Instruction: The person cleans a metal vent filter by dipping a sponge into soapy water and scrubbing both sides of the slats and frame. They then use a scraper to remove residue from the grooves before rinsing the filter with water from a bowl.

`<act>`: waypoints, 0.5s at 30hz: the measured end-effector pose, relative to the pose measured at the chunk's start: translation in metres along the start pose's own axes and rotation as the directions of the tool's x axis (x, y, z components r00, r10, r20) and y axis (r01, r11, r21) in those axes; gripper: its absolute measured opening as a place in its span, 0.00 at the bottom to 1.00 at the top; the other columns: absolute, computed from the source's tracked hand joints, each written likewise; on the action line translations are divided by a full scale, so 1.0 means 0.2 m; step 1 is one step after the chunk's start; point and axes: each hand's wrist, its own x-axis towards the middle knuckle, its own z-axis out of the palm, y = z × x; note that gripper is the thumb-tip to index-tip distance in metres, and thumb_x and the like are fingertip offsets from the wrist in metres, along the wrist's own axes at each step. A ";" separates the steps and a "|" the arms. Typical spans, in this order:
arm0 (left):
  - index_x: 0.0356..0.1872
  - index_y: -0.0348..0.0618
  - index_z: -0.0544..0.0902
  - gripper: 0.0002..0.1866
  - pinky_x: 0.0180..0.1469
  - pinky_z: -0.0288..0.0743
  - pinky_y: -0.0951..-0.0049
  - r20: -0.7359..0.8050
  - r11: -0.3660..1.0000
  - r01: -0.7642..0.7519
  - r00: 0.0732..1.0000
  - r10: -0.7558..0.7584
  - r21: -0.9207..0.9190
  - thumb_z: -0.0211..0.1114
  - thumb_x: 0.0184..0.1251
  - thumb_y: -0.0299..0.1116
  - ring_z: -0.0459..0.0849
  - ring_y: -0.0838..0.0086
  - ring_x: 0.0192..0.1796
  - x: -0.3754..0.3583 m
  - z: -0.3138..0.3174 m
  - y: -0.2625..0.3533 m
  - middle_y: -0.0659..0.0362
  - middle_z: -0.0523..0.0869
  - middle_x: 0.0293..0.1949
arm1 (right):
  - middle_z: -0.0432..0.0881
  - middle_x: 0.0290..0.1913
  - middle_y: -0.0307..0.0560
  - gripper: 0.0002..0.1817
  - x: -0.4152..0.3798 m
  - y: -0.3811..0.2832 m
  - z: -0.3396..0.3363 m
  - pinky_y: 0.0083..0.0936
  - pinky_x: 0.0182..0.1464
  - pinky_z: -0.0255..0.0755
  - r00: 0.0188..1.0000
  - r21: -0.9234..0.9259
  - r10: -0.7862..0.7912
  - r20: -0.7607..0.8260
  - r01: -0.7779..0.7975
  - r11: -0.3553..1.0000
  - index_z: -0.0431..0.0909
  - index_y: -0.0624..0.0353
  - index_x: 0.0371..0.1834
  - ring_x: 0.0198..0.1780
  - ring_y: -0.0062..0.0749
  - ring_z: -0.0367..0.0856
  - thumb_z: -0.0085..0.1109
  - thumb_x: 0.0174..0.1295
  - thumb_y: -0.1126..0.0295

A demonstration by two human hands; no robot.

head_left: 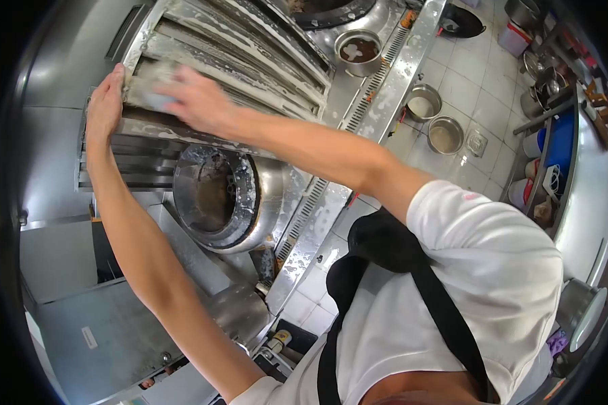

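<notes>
Head view: person in a white T-shirt (483,270) with black straps (452,317), arms stretched over a metal stove counter (331,212).

Left hand (105,101): at the near-left edge of a slatted metal panel (243,54), fingers close together and bent over its rim; thumb position cannot be told.

Right hand (199,101): over the panel's slats, blurred; fingers closed about a pale pad (157,88). Exact finger placing cannot be told.

Pale pad: against the panel, just beside the left hand; its edges smeared by blur.

Slatted metal panel: above the stove, tilted in the frame, streaked with white suds along the slats. A second slatted panel (132,162) shows below it, partly covered.

Burners: near burner (246,182) with a dark round ring, suds on it; far burner (338,19) cut off by the top edge.

Counter: pot (365,69) of dark brown liquid with pale foam, near the panel's far corner; slotted drain strip (304,216) along the front.

Floor: light tiles (452,91), wet in places; two metal pots (459,132) of cloudy liquid side by side; black wok (463,23) farther off.
</notes>
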 end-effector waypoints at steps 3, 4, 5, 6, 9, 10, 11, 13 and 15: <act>0.65 0.36 0.79 0.35 0.71 0.64 0.68 -0.121 1.000 -0.001 0.993 0.004 0.022 0.53 0.76 0.60 0.78 0.59 0.69 -0.03 -0.02 -0.01 0.46 0.82 0.64 | 0.77 0.59 0.54 0.23 -0.01 0.01 0.00 0.35 0.61 0.76 1.000 0.043 -0.008 0.000 0.008 0.999 0.79 0.43 0.65 0.59 0.50 0.78 0.63 0.66 0.71; 0.66 0.34 0.78 0.35 0.72 0.63 0.68 -0.100 0.998 -0.031 0.994 0.036 0.052 0.52 0.77 0.59 0.76 0.58 0.71 -0.02 -0.02 -0.03 0.45 0.81 0.66 | 0.76 0.63 0.54 0.24 -0.20 0.22 0.03 0.33 0.65 0.74 0.990 -0.033 -0.127 -0.062 0.125 0.992 0.77 0.42 0.68 0.64 0.49 0.76 0.61 0.68 0.70; 0.66 0.32 0.77 0.36 0.73 0.62 0.68 -0.077 0.995 -0.058 0.995 0.064 0.080 0.51 0.78 0.58 0.75 0.57 0.72 -0.03 -0.03 -0.03 0.45 0.79 0.67 | 0.74 0.68 0.55 0.25 -0.42 0.37 -0.02 0.32 0.67 0.74 0.997 -0.001 -0.071 0.006 0.071 0.997 0.74 0.39 0.70 0.68 0.48 0.75 0.59 0.70 0.69; 0.66 0.32 0.77 0.36 0.73 0.62 0.68 -0.087 0.995 -0.048 0.995 0.056 0.090 0.51 0.78 0.58 0.75 0.57 0.72 -0.04 -0.03 -0.01 0.45 0.79 0.67 | 0.74 0.68 0.54 0.26 -0.54 0.58 0.02 0.32 0.67 0.75 0.990 0.310 0.060 0.129 -0.098 0.946 0.73 0.39 0.71 0.68 0.46 0.75 0.58 0.70 0.69; 0.66 0.32 0.77 0.33 0.72 0.63 0.69 -0.062 0.998 0.048 0.997 -0.045 0.040 0.50 0.80 0.54 0.77 0.59 0.70 -0.08 -0.03 0.07 0.45 0.81 0.65 | 0.76 0.67 0.50 0.25 -0.59 0.70 0.06 0.34 0.63 0.79 0.991 0.259 0.018 0.135 -0.053 0.964 0.74 0.38 0.68 0.64 0.44 0.79 0.60 0.67 0.69; 0.66 0.32 0.77 0.33 0.72 0.63 0.69 -0.055 0.997 0.065 0.997 -0.062 0.048 0.50 0.80 0.54 0.77 0.59 0.70 -0.07 -0.04 0.06 0.45 0.81 0.65 | 0.77 0.65 0.48 0.25 -0.52 0.59 0.06 0.34 0.61 0.80 0.992 0.044 -0.080 0.093 0.076 0.996 0.75 0.38 0.66 0.61 0.44 0.81 0.61 0.66 0.69; 0.66 0.32 0.77 0.33 0.72 0.63 0.69 -0.048 0.998 0.058 0.997 -0.057 0.019 0.50 0.80 0.54 0.77 0.60 0.70 -0.05 -0.04 0.04 0.45 0.82 0.65 | 0.78 0.64 0.46 0.25 -0.22 0.32 0.02 0.34 0.60 0.80 0.970 -0.267 -0.215 0.113 0.238 0.934 0.76 0.38 0.65 0.59 0.44 0.82 0.61 0.65 0.69; 0.66 0.32 0.77 0.31 0.72 0.63 0.70 -0.068 1.000 -0.013 0.998 0.011 -0.024 0.51 0.80 0.52 0.77 0.61 0.69 -0.04 -0.03 -0.02 0.45 0.81 0.65 | 0.79 0.61 0.45 0.25 0.16 0.05 0.05 0.33 0.58 0.81 0.947 -0.306 -0.254 0.196 0.305 0.902 0.76 0.36 0.65 0.56 0.43 0.83 0.62 0.64 0.68; 0.66 0.32 0.77 0.31 0.72 0.63 0.70 -0.063 0.998 0.036 0.997 -0.039 -0.054 0.52 0.80 0.52 0.77 0.61 0.69 -0.01 -0.01 -0.04 0.46 0.82 0.65 | 0.79 0.62 0.46 0.22 0.07 0.11 0.03 0.36 0.59 0.80 0.948 -0.266 -0.253 0.190 0.298 0.917 0.77 0.41 0.61 0.59 0.44 0.81 0.61 0.63 0.69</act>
